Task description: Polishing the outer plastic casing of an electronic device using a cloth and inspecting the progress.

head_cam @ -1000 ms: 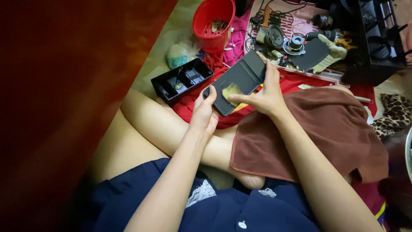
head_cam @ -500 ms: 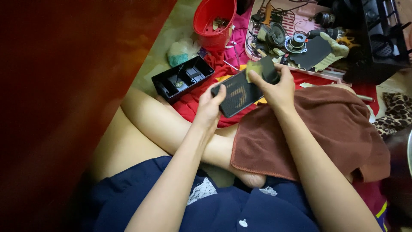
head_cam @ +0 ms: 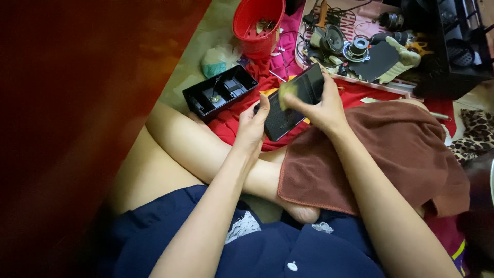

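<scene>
My left hand [head_cam: 253, 125] grips the near left edge of a flat black rectangular panel [head_cam: 300, 98], thumb on its face. My right hand [head_cam: 320, 104] presses a small yellow-green wiping pad [head_cam: 286, 88] against the panel's glossy surface while its fingers wrap the far edge. The panel is held tilted above my crossed legs, over a red cloth [head_cam: 236, 123]. A brown towel [head_cam: 391, 154] is draped over my right knee, under my right forearm.
A black plastic tray [head_cam: 218, 92] with small parts lies on the floor left of the panel. A red bucket [head_cam: 258, 23] stands beyond it beside a crumpled pale bag [head_cam: 218, 59]. Speakers, wires and a black sheet [head_cam: 378, 59] fill a pink tray at the back. A black rack [head_cam: 453, 46] stands far right.
My right hand has slid the pad along the panel from its near end toward the middle and far part. The panel has been raised and tilted a little more upright.
</scene>
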